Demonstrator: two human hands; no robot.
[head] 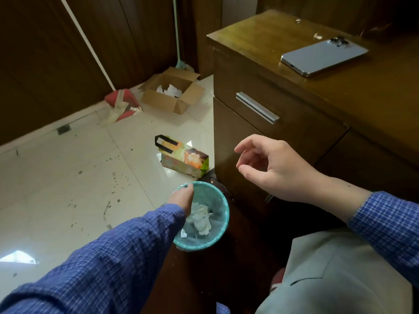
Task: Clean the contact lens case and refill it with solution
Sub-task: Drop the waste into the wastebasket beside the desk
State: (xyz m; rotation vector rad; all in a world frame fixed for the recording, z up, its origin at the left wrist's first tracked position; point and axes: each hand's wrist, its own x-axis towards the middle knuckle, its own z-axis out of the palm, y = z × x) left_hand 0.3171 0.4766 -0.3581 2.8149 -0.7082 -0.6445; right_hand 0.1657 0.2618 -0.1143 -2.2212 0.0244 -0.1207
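The left hand (182, 197) reaches down over the rim of the teal waste bin (223, 201) on the floor; its fingers point into the bin and are hidden behind the hand, so whether they grasp anything cannot be told. Crumpled white tissue (201, 219) lies inside the bin, just beside that hand. The right hand (272, 169) hovers in front of the desk (260, 39) drawer, fingers loosely curled and holding nothing.

The contact lens case is not identifiable in this view. Two small clear objects (317, 36) sit on the desk beyond the phone (323, 56), too small to identify. No solution bottle is visible.

Assessment: the moment appears to be waste disposal, probably used tissue from wiping. Cleaning cannot be confirmed as done, and refilling is judged outstanding, since neither case nor solution is in hand.
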